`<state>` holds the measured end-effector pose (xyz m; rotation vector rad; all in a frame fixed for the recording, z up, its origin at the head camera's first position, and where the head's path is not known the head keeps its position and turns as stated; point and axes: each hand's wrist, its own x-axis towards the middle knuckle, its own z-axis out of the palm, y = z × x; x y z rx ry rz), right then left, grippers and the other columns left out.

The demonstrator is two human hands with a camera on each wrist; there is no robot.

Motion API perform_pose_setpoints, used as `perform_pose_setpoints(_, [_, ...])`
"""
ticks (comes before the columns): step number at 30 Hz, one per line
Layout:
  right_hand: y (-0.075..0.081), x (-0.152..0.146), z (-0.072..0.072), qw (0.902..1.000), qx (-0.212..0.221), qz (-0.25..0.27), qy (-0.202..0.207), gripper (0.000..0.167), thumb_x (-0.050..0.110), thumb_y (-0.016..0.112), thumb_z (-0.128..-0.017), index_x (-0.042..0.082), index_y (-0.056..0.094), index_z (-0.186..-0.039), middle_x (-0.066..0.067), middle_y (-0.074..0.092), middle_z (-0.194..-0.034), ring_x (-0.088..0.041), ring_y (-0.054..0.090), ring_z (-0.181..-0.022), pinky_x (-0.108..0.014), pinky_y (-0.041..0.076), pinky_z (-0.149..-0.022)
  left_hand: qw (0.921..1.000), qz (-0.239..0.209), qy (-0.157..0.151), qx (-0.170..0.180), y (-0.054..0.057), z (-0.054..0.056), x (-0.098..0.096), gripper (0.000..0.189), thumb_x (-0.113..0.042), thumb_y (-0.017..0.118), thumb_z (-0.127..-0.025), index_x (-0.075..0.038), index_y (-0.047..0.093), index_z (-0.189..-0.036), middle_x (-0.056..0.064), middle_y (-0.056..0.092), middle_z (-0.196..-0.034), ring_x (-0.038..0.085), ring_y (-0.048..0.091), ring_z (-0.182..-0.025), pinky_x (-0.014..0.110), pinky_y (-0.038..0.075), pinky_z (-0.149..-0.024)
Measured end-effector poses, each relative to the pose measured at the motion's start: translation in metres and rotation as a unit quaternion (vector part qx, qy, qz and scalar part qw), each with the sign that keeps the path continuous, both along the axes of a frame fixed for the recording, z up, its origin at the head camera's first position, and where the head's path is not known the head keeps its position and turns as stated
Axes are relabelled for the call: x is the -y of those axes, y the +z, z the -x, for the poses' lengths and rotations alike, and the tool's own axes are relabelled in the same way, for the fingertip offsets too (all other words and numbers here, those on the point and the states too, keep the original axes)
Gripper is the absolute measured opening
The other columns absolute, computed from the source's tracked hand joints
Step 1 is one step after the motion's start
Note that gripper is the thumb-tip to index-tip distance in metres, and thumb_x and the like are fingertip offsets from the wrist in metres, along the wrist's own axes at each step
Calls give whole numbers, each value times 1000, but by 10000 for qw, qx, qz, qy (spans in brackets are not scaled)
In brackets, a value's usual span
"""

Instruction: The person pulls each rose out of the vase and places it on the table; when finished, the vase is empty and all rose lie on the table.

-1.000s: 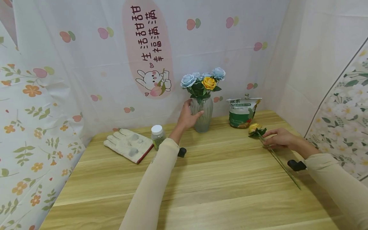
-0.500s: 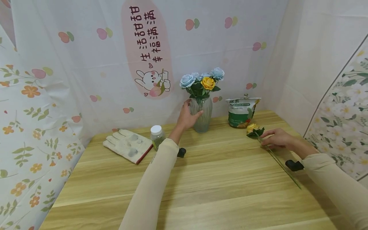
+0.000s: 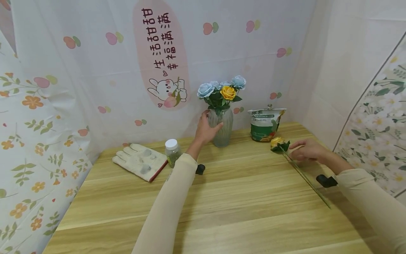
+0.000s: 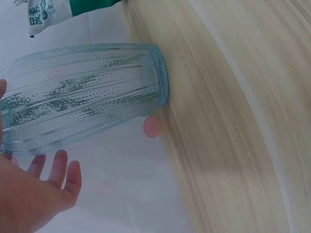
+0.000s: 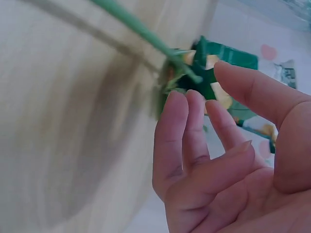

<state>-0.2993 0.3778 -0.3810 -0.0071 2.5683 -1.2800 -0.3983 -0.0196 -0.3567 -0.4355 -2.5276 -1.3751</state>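
A ribbed glass vase (image 3: 223,130) stands at the back of the table, holding several light-blue roses (image 3: 206,90) and a yellow rose (image 3: 228,92). My left hand (image 3: 206,131) holds the vase at its left side, thumb across the front; in the left wrist view some fingers (image 4: 58,169) hang beside the glass (image 4: 87,94). A second yellow rose (image 3: 277,143) lies at the right, its long green stem (image 3: 306,180) slanting toward the near right. Beside the stem, my right hand (image 3: 307,149) is loosely spread; the right wrist view shows thumb and fingers parted, with nothing between them.
Behind the loose rose stands a green and white bag (image 3: 265,127) with a clip on top. At left lie a white work glove (image 3: 142,161) and a white-capped jar (image 3: 172,152). Printed cloth (image 3: 104,77) hangs around the wooden table (image 3: 241,211).
My right hand's fingers have come off the rose stem and sit just right of it. The rose has shifted slightly left in view; my left hand stays at the vase.
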Motion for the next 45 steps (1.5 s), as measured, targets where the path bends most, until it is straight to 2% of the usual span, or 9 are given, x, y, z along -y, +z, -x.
perform_pose_setpoints(3, [7,3,0,9998,-126,-149,23,57,19,71,-90,-11,51,-134,-5,74,-89,-25,73,-80,-24,32,-42,10000,-25,8,-72,0,0,0,82,-42,69,-92,-14,24,-153,12,36,-153,28,36,-141,47,33,-112])
perform_pose_setpoints(7, [19,13,1,9984,-324,-452,69,55,24,70,-92,-7,54,-134,-16,72,-112,-35,70,-97,-26,33,-43,9997,-173,22,-187,0,0,0,81,-41,69,-92,-13,25,-153,12,36,-152,27,36,-140,45,33,-112])
perform_pose_setpoints(13, [36,35,5,9972,-347,-647,116,57,32,71,-92,-1,56,-135,-21,64,-127,-31,69,-97,-29,37,-49,9993,-229,27,-289,1,0,-1,80,-39,70,-92,-10,27,-152,13,37,-151,27,36,-140,43,32,-113])
perform_pose_setpoints(18, [45,54,8,9982,-278,-476,235,53,30,71,-92,-1,57,-133,-16,67,-122,-30,68,-95,-29,38,-52,9991,-347,19,-256,-1,1,-4,82,-39,72,-91,-9,26,-152,13,34,-153,28,32,-142,43,30,-114])
perform_pose_setpoints(23, [52,72,10,9974,-446,-439,360,44,26,70,-92,1,60,-127,-13,70,-116,-25,69,-88,-33,44,-56,9989,-425,72,-201,-1,1,-8,86,-41,72,-90,-8,24,-153,14,31,-155,30,28,-144,45,29,-115])
perform_pose_setpoints(29, [61,90,15,9963,-676,-394,362,37,19,69,-93,-1,62,-123,-7,72,-101,-18,68,-74,-32,44,-52,9986,-473,85,-237,-2,1,-9,87,-39,75,-89,-9,24,-153,12,33,-155,28,30,-144,44,29,-115])
perform_pose_setpoints(35, [64,105,24,9955,-853,-257,314,33,17,71,-92,1,65,-119,-8,73,-93,-17,68,-72,-32,46,-51,9983,-515,120,-247,-4,1,-10,87,-39,75,-88,-10,24,-153,11,34,-155,26,32,-144,44,29,-115])
perform_pose_setpoints(39, [68,115,27,9953,-932,-136,231,31,17,70,-92,1,66,-118,-10,74,-97,-15,66,-64,-31,44,-50,9978,-616,119,-230,-5,1,-13,88,-39,76,-88,-10,24,-153,11,34,-155,26,31,-144,45,28,-115])
perform_pose_setpoints(45, [72,129,39,9946,-1018,98,164,29,16,64,-96,1,65,-121,-22,67,-118,-15,68,-68,-27,47,-50,9974,-565,373,-249,-5,1,-18,89,-41,78,-86,-12,26,-152,11,37,-153,28,34,-142,46,31,-113])
